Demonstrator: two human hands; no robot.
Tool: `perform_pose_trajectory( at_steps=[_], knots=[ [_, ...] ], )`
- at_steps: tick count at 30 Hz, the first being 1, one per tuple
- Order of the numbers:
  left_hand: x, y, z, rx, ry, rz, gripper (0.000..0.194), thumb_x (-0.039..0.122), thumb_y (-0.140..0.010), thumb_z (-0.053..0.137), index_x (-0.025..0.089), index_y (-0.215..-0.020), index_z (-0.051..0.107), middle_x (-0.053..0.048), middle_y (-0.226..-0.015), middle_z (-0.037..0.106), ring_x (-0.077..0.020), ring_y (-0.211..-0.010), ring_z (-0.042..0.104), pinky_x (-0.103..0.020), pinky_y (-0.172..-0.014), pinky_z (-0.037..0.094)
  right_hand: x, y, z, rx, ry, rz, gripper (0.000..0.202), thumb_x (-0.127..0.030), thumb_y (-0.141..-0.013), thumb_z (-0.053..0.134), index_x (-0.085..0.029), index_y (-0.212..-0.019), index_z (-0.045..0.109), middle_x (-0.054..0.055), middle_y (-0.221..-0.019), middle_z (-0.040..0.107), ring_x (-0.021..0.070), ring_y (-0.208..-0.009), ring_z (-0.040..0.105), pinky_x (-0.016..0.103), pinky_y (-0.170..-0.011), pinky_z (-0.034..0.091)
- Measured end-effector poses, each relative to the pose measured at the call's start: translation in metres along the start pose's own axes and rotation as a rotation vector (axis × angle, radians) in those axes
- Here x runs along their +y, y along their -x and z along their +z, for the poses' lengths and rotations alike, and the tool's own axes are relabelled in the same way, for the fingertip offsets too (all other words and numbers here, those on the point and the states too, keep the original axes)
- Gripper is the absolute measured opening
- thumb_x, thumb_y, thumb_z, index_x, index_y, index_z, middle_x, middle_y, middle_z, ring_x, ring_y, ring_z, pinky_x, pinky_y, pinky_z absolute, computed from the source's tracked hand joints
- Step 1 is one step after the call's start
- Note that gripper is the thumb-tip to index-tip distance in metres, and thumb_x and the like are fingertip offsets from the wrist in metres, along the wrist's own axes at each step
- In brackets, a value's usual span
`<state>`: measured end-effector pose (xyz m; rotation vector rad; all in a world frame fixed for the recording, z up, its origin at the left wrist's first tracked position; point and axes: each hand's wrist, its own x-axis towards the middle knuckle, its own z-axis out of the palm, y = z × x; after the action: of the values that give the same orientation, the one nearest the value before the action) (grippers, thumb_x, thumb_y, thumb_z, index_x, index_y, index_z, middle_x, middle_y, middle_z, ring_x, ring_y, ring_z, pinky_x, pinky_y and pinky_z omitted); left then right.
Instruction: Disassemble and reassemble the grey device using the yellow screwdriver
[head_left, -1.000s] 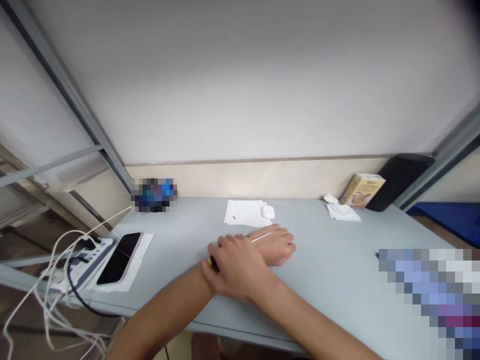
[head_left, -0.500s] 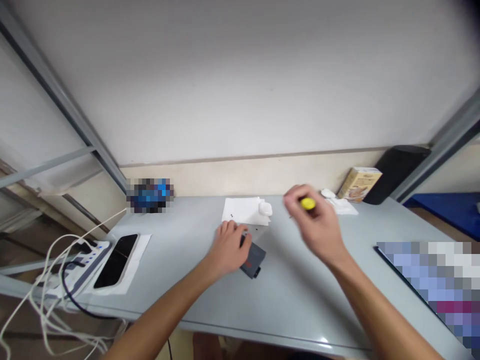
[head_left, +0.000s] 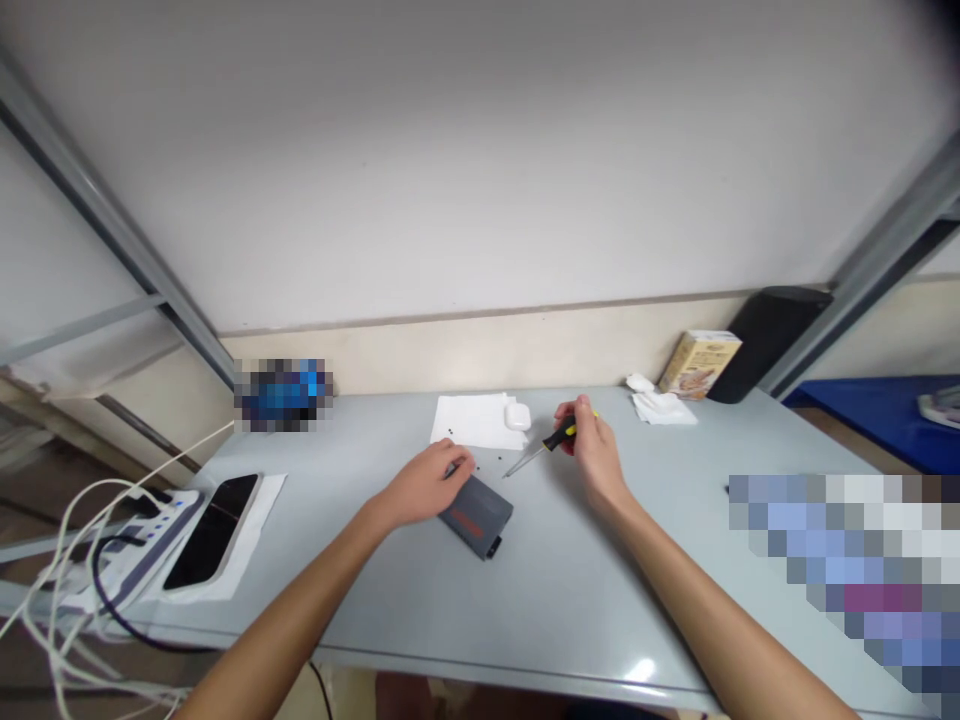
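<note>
My left hand (head_left: 431, 482) is closed over the upper left end of a flat dark grey box (head_left: 480, 515) with reddish lettering. A small black part sticks out at the box's lower right corner. My right hand (head_left: 592, 445) is wrapped round the black and yellow handle of a screwdriver (head_left: 559, 435). The metal shaft points down and left, its tip close to the table just above the box's right side. Tiny dark bits, perhaps screws, lie on the table near the box, one of them a small dark bit (head_left: 500, 458), and on the white paper (head_left: 469, 415) behind it.
A white rounded case (head_left: 517, 416) rests on the paper. To the left are a phone (head_left: 214, 530), a power strip (head_left: 142, 550) and tangled white cables. Crumpled tissue (head_left: 660, 404), a yellowish box (head_left: 699, 365) and a black cylinder (head_left: 772, 340) stand at the back right.
My right hand has come down and left with the screwdriver, whose shaft now points at the table near the box. My left hand stays on the box. The view has shifted slightly.
</note>
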<state>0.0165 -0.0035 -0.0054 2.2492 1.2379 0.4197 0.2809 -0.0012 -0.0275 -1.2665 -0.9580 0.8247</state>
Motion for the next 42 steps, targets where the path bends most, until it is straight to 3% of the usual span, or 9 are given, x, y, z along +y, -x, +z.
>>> perform_pose_trajectory(
  at_steps=[2, 6, 9, 14, 19, 24, 26, 32, 42],
  knots=[
    [0.003, -0.015, -0.003, -0.052, -0.045, -0.06, 0.031, 0.041, -0.102, 0.049, 0.021, -0.103, 0.072, -0.006, -0.104, 0.068, -0.0192, -0.089, 0.066, -0.032, -0.085, 0.052, 0.002, 0.0, 0.001, 0.014, -0.001, 0.019, 0.067, -0.085, -0.086, 0.049, -0.02, -0.079, 0.063, -0.003, -0.061, 0.05, 0.0129, -0.053, 0.046, 0.027, -0.051, 0.037],
    [0.016, -0.045, -0.013, -0.275, -0.15, -0.169, 0.024, 0.04, -0.087, 0.067, 0.022, -0.101, 0.074, -0.005, -0.1, 0.073, -0.0201, -0.083, 0.068, -0.027, -0.068, 0.048, 0.005, 0.0, 0.001, 0.037, 0.03, 0.0, 0.068, -0.086, -0.086, 0.049, -0.02, -0.078, 0.062, -0.004, -0.057, 0.046, 0.0135, -0.053, 0.044, 0.027, -0.052, 0.035],
    [0.026, -0.057, -0.018, -0.324, -0.212, -0.216, 0.018, 0.032, -0.08, 0.075, 0.022, -0.095, 0.075, -0.004, -0.095, 0.076, -0.0209, -0.08, 0.069, -0.027, -0.067, 0.047, 0.006, 0.002, 0.001, 0.042, 0.059, -0.027, 0.066, -0.085, -0.087, 0.048, -0.02, -0.079, 0.061, -0.003, -0.059, 0.047, 0.0142, -0.055, 0.044, 0.028, -0.053, 0.035],
    [0.03, -0.058, -0.011, -0.276, -0.203, -0.231, 0.007, 0.017, -0.077, 0.072, 0.021, -0.082, 0.076, -0.005, -0.09, 0.078, -0.0223, -0.081, 0.07, -0.029, -0.07, 0.048, 0.007, 0.006, 0.003, 0.029, 0.088, -0.021, 0.064, -0.083, -0.088, 0.049, -0.021, -0.08, 0.061, -0.003, -0.065, 0.051, 0.0148, -0.059, 0.045, 0.028, -0.057, 0.036],
    [0.02, -0.056, -0.007, -0.194, -0.148, -0.23, 0.012, 0.023, -0.088, 0.067, 0.02, -0.094, 0.076, -0.005, -0.096, 0.079, -0.0205, -0.083, 0.071, -0.028, -0.071, 0.049, 0.007, 0.007, 0.003, 0.042, 0.063, 0.011, 0.061, -0.08, -0.089, 0.052, -0.021, -0.08, 0.062, -0.002, -0.066, 0.052, 0.0146, -0.06, 0.046, 0.028, -0.057, 0.036],
    [0.004, -0.066, -0.002, 0.117, -0.14, -0.173, 0.019, 0.028, -0.097, 0.06, 0.019, -0.104, 0.075, -0.007, -0.103, 0.076, -0.0212, -0.091, 0.068, -0.03, -0.08, 0.05, 0.008, 0.008, 0.003, 0.049, 0.001, 0.047, 0.06, -0.08, -0.088, 0.054, -0.02, -0.083, 0.064, -0.004, -0.059, 0.047, 0.0136, -0.054, 0.042, 0.027, -0.053, 0.034],
    [-0.003, -0.069, 0.002, 0.18, -0.21, -0.11, 0.018, 0.026, -0.098, 0.059, 0.019, -0.101, 0.075, -0.008, -0.103, 0.074, -0.0238, -0.1, 0.066, -0.032, -0.086, 0.05, 0.009, 0.009, 0.004, 0.054, -0.012, 0.055, 0.06, -0.08, -0.086, 0.057, -0.02, -0.086, 0.066, -0.004, -0.058, 0.047, 0.0134, -0.054, 0.042, 0.027, -0.052, 0.033],
    [-0.017, -0.069, 0.013, 0.173, -0.236, -0.067, 0.018, 0.024, -0.099, 0.06, 0.019, -0.096, 0.077, -0.009, -0.098, 0.071, -0.0251, -0.103, 0.062, -0.034, -0.09, 0.049, 0.012, 0.012, 0.005, 0.032, 0.035, 0.078, 0.064, -0.083, -0.082, 0.059, -0.021, -0.093, 0.07, -0.005, -0.053, 0.043, 0.0143, -0.052, 0.038, 0.028, -0.051, 0.028],
    [-0.02, -0.064, 0.011, 0.18, -0.111, 0.096, 0.018, 0.03, -0.098, 0.064, 0.022, -0.104, 0.079, -0.007, -0.106, 0.072, -0.0255, -0.107, 0.06, -0.037, -0.097, 0.047, 0.006, 0.017, 0.006, -0.001, 0.092, 0.054, 0.066, -0.084, -0.078, 0.062, -0.02, -0.093, 0.073, -0.004, -0.054, 0.044, 0.0142, -0.051, 0.038, 0.028, -0.05, 0.027]
  ],
)
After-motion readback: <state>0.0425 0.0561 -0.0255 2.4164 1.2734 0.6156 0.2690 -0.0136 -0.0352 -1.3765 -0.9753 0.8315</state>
